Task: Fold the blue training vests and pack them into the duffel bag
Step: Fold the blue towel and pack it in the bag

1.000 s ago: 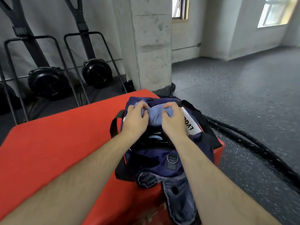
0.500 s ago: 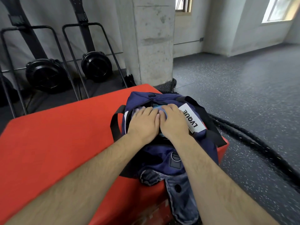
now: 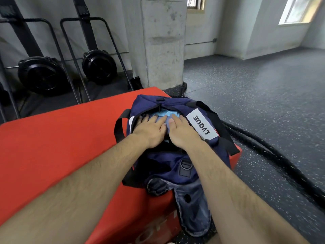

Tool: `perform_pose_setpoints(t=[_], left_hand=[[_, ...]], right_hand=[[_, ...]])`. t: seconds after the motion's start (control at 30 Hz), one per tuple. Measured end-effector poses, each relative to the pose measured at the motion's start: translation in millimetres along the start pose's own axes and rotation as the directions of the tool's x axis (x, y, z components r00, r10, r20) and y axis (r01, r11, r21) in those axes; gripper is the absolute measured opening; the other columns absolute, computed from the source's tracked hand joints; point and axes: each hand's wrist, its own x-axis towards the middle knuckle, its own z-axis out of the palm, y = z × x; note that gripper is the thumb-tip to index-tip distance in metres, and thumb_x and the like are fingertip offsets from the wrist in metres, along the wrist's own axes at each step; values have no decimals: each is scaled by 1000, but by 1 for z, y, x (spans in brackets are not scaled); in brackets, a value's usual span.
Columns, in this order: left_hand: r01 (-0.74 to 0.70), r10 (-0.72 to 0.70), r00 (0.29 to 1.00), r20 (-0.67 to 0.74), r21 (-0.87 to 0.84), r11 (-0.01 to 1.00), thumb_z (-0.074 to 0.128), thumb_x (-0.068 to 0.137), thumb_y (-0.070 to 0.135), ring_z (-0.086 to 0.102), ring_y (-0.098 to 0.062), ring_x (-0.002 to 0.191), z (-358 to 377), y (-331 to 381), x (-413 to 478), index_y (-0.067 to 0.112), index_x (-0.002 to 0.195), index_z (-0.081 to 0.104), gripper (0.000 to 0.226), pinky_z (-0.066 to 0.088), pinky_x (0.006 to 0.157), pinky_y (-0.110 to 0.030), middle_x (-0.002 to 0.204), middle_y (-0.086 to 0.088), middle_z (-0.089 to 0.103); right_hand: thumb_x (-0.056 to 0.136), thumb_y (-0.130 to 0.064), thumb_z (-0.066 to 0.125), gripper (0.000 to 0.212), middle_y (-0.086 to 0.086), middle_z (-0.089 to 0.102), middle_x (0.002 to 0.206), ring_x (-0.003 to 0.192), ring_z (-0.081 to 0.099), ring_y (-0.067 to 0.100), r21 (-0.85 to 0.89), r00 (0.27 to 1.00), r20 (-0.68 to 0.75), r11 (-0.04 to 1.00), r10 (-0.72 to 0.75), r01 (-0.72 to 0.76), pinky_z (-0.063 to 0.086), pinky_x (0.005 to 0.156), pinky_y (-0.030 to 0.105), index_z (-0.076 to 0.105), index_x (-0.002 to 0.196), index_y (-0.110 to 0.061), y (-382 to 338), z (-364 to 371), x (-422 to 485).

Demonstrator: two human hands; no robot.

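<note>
A navy duffel bag (image 3: 177, 166) with black straps and a white label lies unzipped on the right end of a red padded box (image 3: 61, 147). Inside its opening shows a folded light blue vest (image 3: 164, 114), mostly covered by my hands. My left hand (image 3: 151, 130) lies flat on the vest with straight fingers reaching into the opening. My right hand (image 3: 181, 131) presses down beside it, fingers also straight. The two hands lie side by side, almost touching.
A denim garment (image 3: 191, 206) hangs from under the bag over the box's front edge. A thick black rope (image 3: 274, 155) runs along the floor on the right. A concrete pillar (image 3: 163, 43) stands behind the box, and black exercise machines (image 3: 70, 71) stand at the back left.
One second ago both hands gripped the bundled vest above the bag. They have lowered it into the opening and flattened out on top of it.
</note>
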Motion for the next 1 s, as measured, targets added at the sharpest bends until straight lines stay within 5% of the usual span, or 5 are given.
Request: perform_pose_setpoints(t=[0.13,0.33,0.57,0.77,1.0], left_hand=[[-41,51,986,-161,64,997,16,105,45,32,-36,142,-9,3,-5,39,157,11,53,15,119,-45,156,-15,35],[-200,206,945,-255,48,979,27,107,38,14,-23,150,-7,35,-15,24,157,26,52,14,120,-50,165,1,16],[-165,171,967,-187,50,985,26,106,41,15,-26,150,1,42,-12,30,157,20,52,11,120,-55,164,3,18],[-162,166,970,-178,36,986,26,106,41,12,-25,151,2,43,-15,31,157,19,53,7,121,-55,165,4,15],[-176,180,973,-148,39,984,25,107,40,9,-24,152,2,43,-17,33,158,15,53,6,121,-54,166,5,11]], right_hand=[[97,-21,46,32,14,58,127,121,51,36,-159,974,-224,986,2,-39,43,95,43,49,128,-13,-1,-32,-15],[82,-28,65,55,8,39,137,127,35,31,-473,957,-259,846,131,-244,31,102,40,46,133,-24,15,-43,-27],[88,-14,67,46,14,54,135,125,54,33,-181,928,-195,918,318,-352,49,96,41,52,131,-11,27,-43,-20],[76,-35,74,72,10,40,139,129,37,31,-444,906,-280,793,318,-416,33,102,45,40,137,-20,31,-38,-23],[77,-30,79,83,12,33,142,127,44,37,-308,904,-244,857,350,-414,41,98,46,26,141,-21,40,-37,-20]])
